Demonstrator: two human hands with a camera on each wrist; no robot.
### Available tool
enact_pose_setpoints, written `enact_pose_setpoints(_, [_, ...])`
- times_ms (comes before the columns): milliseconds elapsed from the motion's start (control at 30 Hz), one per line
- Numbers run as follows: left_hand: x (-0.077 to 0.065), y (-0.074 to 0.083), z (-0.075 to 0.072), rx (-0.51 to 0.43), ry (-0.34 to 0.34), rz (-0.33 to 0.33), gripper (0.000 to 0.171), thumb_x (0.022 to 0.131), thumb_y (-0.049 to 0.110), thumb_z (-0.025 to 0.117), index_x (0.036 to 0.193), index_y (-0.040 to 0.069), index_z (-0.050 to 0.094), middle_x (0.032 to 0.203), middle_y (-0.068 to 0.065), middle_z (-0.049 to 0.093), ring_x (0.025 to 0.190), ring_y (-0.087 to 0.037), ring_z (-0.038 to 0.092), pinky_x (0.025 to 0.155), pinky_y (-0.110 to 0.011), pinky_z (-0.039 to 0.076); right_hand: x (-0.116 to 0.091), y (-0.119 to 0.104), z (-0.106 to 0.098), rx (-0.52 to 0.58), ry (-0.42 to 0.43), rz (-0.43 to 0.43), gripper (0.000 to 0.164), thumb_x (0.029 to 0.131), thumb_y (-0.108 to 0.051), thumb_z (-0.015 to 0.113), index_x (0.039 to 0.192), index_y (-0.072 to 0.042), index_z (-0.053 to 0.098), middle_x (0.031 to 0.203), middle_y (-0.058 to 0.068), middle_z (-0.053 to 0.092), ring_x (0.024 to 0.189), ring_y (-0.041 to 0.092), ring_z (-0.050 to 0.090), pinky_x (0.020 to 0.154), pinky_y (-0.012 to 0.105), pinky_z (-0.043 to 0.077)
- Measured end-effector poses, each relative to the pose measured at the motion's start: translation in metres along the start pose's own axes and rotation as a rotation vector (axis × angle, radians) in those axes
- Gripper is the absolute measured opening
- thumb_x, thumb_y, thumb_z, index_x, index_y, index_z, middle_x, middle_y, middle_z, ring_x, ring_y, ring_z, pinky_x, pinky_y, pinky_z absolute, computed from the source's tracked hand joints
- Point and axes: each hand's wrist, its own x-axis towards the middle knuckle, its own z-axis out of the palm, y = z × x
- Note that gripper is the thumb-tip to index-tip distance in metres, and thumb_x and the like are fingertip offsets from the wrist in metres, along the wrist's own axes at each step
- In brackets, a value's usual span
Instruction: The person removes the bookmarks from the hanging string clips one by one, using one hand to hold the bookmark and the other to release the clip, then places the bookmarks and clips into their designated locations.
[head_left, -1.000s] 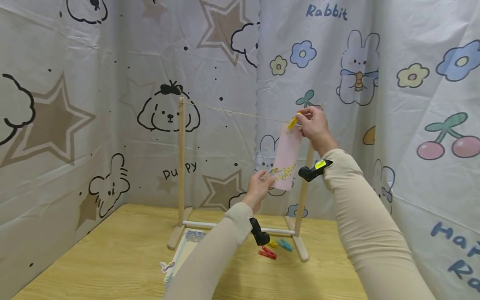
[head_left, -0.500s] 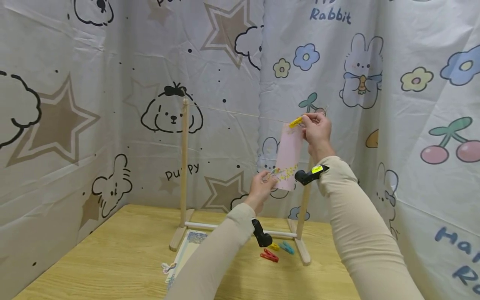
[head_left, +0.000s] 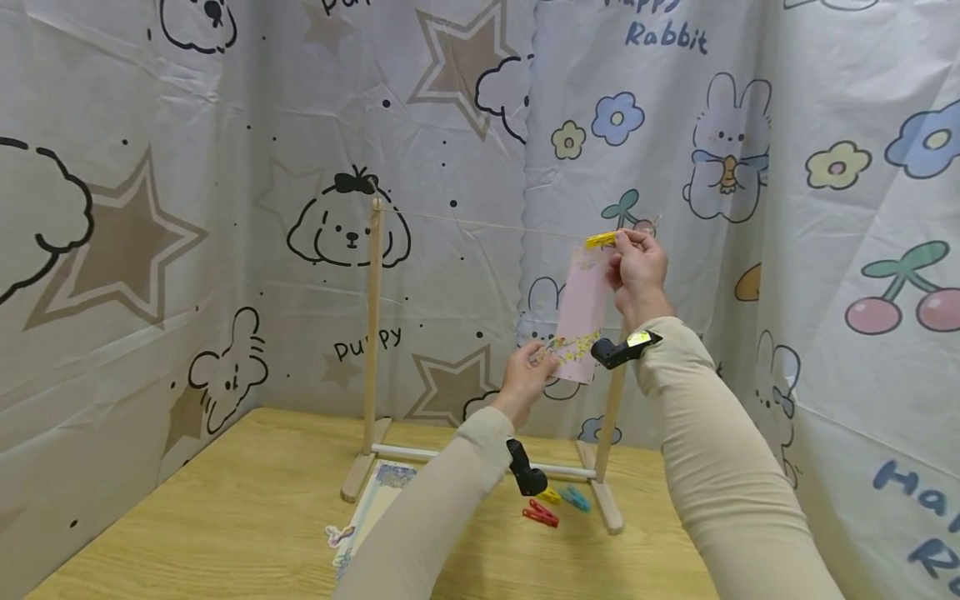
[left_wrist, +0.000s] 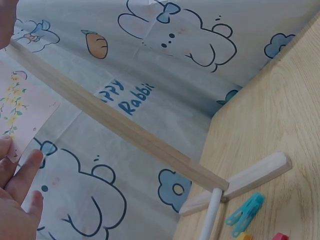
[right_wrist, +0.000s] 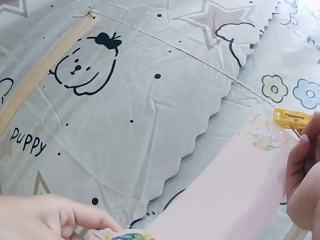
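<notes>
A pink paper card [head_left: 579, 296] with printed yellow flowers stands upright below a thin string [head_left: 487, 225]. My left hand [head_left: 525, 379] pinches its lower left edge between thumb and fingers. At the card's top, my right hand [head_left: 641, 271] holds a yellow clothespin [head_left: 601, 240] by its right end. In the right wrist view the clothespin [right_wrist: 291, 118] lies nearly level, its tip at the string [right_wrist: 185, 50] and close to the card's upper edge. Whether its tip bites on the card or string, I cannot tell.
The string runs from the left wooden post [head_left: 372, 333] towards the right post [head_left: 611, 417]. Under my left forearm lie printed cards [head_left: 375, 500]. Red [head_left: 541, 513], blue [head_left: 576, 498] and yellow [head_left: 550, 495] clothespins rest on the wooden table [head_left: 225, 517]. A patterned curtain [head_left: 450, 292] hangs behind.
The yellow clothespin has turned from a steep slant to nearly level, and my right hand has come down slightly. My left hand keeps its hold on the card.
</notes>
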Motion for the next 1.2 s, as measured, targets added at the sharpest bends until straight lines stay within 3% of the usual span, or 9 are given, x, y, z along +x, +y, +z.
enact_pose_setpoints(100, [0.000, 0.000, -0.001, 0.001, -0.005, -0.003, 0.023, 0.104, 0.005, 0.061, 0.126, 0.002, 0.067, 0.102, -0.006, 0.074, 0.090, -0.012, 0.069, 0.083, -0.028, 0.055, 0.000, -0.001, 0.000, 0.059, -0.002, 0.033, 0.010, 0.103, -0.022, 0.065, 0.111, -0.016, 0.067, 0.092, 0.002, 0.058, 0.057, 0.005, 0.048, 0.049, 0.018, 0.041])
enact_pose_setpoints(333, [0.002, 0.001, -0.003, 0.040, 0.013, 0.004, 0.022, 0.105, 0.009, 0.061, 0.125, 0.003, 0.068, 0.095, -0.006, 0.073, 0.071, -0.010, 0.057, 0.059, -0.024, 0.041, -0.002, -0.002, -0.004, 0.106, -0.015, 0.054, 0.018, 0.103, -0.023, 0.066, 0.118, -0.014, 0.067, 0.084, -0.001, 0.057, 0.058, 0.006, 0.049, 0.050, 0.018, 0.041])
enact_pose_setpoints(433, [0.001, 0.002, -0.006, 0.044, 0.042, -0.003, 0.025, 0.104, 0.008, 0.062, 0.128, 0.003, 0.067, 0.098, -0.009, 0.073, 0.076, -0.013, 0.064, 0.060, -0.024, 0.046, -0.004, -0.001, -0.006, 0.139, -0.050, 0.080, 0.017, 0.103, -0.022, 0.065, 0.118, -0.015, 0.067, 0.092, 0.000, 0.063, 0.060, 0.006, 0.051, 0.051, 0.018, 0.043])
enact_pose_setpoints(633, [0.001, 0.003, -0.011, 0.027, 0.052, -0.003, 0.024, 0.103, 0.005, 0.062, 0.127, 0.002, 0.067, 0.104, -0.012, 0.071, 0.092, -0.021, 0.069, 0.078, -0.029, 0.055, -0.005, 0.002, -0.012, 0.151, -0.119, 0.077, 0.024, 0.106, -0.024, 0.060, 0.126, -0.012, 0.064, 0.107, 0.001, 0.068, 0.063, 0.005, 0.055, 0.055, 0.017, 0.046])
enact_pose_setpoints(900, [0.000, 0.005, -0.014, 0.045, 0.046, 0.008, 0.025, 0.104, 0.004, 0.061, 0.128, 0.002, 0.067, 0.104, -0.009, 0.070, 0.087, -0.015, 0.064, 0.074, -0.025, 0.051, -0.005, 0.006, -0.016, 0.158, -0.255, 0.101, 0.028, 0.108, -0.031, 0.055, 0.128, -0.013, 0.062, 0.122, 0.003, 0.055, 0.083, 0.011, 0.055, 0.062, 0.018, 0.048])
enact_pose_setpoints(1200, [-0.004, 0.006, -0.017, 0.054, 0.049, -0.012, 0.027, 0.104, 0.006, 0.060, 0.131, 0.003, 0.066, 0.100, -0.006, 0.070, 0.079, -0.013, 0.059, 0.069, -0.026, 0.048, -0.010, 0.010, -0.023, 0.207, -0.300, 0.081, 0.023, 0.106, -0.030, 0.062, 0.124, -0.016, 0.064, 0.123, 0.004, 0.058, 0.082, 0.013, 0.055, 0.061, 0.019, 0.048])
